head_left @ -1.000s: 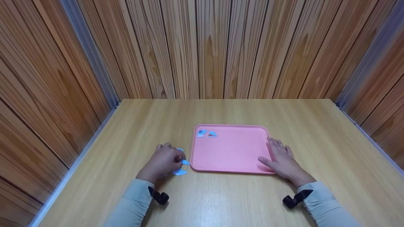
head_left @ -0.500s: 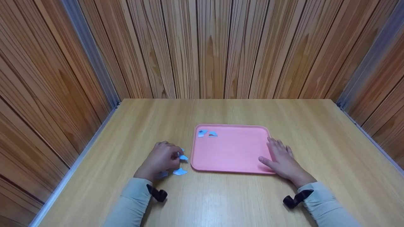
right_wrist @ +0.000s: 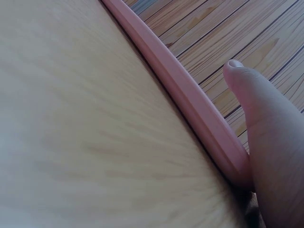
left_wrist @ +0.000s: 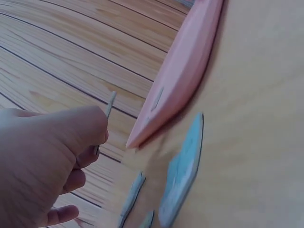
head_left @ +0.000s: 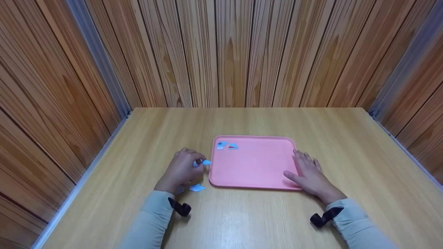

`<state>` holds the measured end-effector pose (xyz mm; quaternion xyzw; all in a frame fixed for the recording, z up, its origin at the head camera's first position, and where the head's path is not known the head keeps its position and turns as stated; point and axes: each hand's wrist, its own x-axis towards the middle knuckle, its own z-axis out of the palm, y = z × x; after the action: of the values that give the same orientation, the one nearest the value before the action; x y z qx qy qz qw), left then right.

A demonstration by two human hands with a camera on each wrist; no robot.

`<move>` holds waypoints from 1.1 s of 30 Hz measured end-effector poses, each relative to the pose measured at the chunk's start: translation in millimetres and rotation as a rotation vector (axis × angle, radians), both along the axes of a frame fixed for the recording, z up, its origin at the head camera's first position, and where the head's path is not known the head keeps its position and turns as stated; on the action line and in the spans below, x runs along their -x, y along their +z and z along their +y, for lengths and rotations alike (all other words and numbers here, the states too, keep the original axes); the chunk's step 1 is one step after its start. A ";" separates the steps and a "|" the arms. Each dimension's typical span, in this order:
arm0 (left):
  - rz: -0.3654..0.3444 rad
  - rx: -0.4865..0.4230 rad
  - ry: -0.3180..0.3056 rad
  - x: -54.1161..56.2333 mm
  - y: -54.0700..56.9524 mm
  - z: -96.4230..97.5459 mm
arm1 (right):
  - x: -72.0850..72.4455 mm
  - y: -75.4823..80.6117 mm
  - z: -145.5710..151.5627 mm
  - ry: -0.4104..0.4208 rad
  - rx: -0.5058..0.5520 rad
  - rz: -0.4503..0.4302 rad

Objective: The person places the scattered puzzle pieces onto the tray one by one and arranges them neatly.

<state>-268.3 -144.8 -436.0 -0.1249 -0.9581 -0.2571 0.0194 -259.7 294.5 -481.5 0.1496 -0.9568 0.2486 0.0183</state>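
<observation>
My left hand (head_left: pixel 182 168) pinches a thin, flat blue puzzle piece (head_left: pixel 206 162) between thumb and fingers, raised off the table just left of the pink tray (head_left: pixel 256 169). In the left wrist view the held piece shows edge-on at the fingertips. Below that hand another blue piece (head_left: pixel 197 187) lies on the table, with more pieces partly hidden by the hand. Two groups of blue and white pieces, one at the corner (head_left: pixel 222 145) and one with a red mark (head_left: pixel 233 146), lie in the tray's far left. My right hand (head_left: pixel 309 174) rests with spread, straight fingers on the tray's right edge.
The wooden table (head_left: pixel 256 218) reaches back to a wood-panelled wall (head_left: pixel 232 52), with panelled side walls left and right. Close under the left hand, several loose pieces (left_wrist: pixel 183 171) lie on the tabletop beside the tray.
My left hand has picked up a blue piece from the table and moved it up and forward, to the tray's left edge. The right hand and tray have stayed in place.
</observation>
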 end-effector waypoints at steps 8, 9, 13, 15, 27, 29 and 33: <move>0.107 -0.042 -0.001 3.6 5.1 13.3 | 1.1 0.5 -0.7 -0.001 0.006 -0.016; 0.115 -0.046 0.001 4.5 5.5 14.8 | 1.2 0.2 -0.6 0.000 0.010 -0.013; 0.110 -0.040 0.023 8.4 6.0 21.7 | 1.1 -0.7 -0.2 -0.005 0.019 -0.003; 0.107 -0.031 0.031 10.4 5.6 25.7 | 1.1 -1.0 -0.1 -0.005 0.019 0.001; 0.154 0.035 -0.028 26.5 5.1 45.5 | -0.3 -0.6 -0.9 -0.009 0.012 -0.022; 0.161 0.047 -0.036 30.0 5.8 49.6 | -0.1 -0.3 -0.6 -0.008 0.011 -0.020; 0.176 0.082 -0.049 37.4 5.5 58.2 | -0.2 0.7 -0.3 -0.006 0.005 -0.016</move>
<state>-305.7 -86.6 -430.5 -0.1713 -0.9591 -0.2058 0.0921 -259.5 294.2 -480.8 0.1448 -0.9567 0.2522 0.0120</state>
